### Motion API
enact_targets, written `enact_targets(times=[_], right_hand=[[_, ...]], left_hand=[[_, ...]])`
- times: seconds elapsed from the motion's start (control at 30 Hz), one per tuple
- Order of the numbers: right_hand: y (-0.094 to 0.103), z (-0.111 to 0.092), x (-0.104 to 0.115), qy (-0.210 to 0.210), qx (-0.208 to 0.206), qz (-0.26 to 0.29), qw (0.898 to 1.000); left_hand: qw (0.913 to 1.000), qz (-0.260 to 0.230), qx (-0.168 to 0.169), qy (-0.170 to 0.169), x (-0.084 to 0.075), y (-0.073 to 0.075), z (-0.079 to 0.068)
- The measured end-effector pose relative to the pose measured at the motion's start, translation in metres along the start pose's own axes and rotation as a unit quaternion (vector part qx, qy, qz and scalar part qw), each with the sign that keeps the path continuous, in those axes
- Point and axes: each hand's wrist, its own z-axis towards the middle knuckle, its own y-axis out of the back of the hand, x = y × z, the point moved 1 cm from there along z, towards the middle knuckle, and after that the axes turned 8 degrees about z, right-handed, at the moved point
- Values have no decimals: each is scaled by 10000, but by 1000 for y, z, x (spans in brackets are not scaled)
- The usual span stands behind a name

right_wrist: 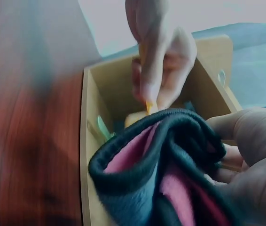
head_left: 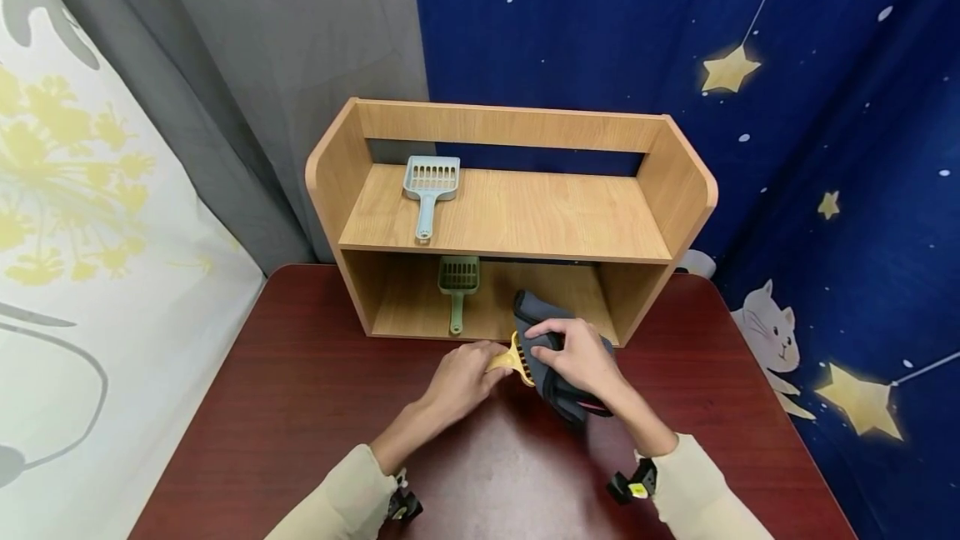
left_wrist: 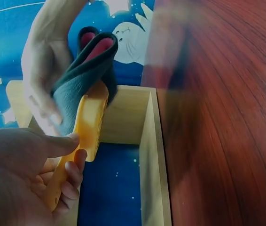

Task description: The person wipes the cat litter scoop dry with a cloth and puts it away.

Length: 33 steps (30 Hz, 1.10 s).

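My left hand (head_left: 467, 375) grips the handle of a yellow slotted litter scoop (head_left: 512, 359), thumb on top, as the left wrist view also shows. A folded dark grey cloth (head_left: 551, 357) with dark edging is held in my right hand (head_left: 576, 354). Its pink lining shows in the right wrist view, where the cloth (right_wrist: 128, 188) fills the lower middle. The cloth overlaps the scoop's head, hiding part of it. Both hands are above the table, just in front of the shelf.
A two-tier wooden shelf (head_left: 510, 252) stands on the dark red table (head_left: 315, 407). On its upper tier lies a light blue litter scoop (head_left: 432, 182); a green one (head_left: 457, 282) lies on the lower tier. Curtains (head_left: 555, 32) hang behind.
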Motion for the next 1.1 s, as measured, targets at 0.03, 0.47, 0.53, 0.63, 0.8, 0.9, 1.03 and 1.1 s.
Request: enact_targets(times=[0.03, 0.47, 0.53, 0.63, 0.8, 0.9, 1.03, 1.1], right_hand=[[-3, 1, 2, 35, -7, 60, 10000], [13, 5, -9, 195, 123, -766, 9968], [17, 6, -12, 268, -33, -912, 9955], [17, 6, -13, 329, -77, -1041, 9940], [4, 7, -8, 164, 199, -854, 9960], [-1, 8, -3, 53, 131, -465, 9988], [-2, 9, 1, 117, -159, -101, 9998], [-2, 9, 1, 154, -188, -84, 9997]], left_hand=[[10000, 19, -16, 2, -1, 0, 0], [9997, 56, -228, -48, 0, 4, -2], [9996, 103, -271, -16, 1, 4, -2], [9996, 138, -259, -22, -1, 4, -2], [9998, 167, -112, -66, -8, 1, 0], [9998, 192, -39, -33, -10, -1, 1], [9997, 222, -54, -77, -9, -2, 2], [9996, 232, -73, -114, -8, -2, 2]])
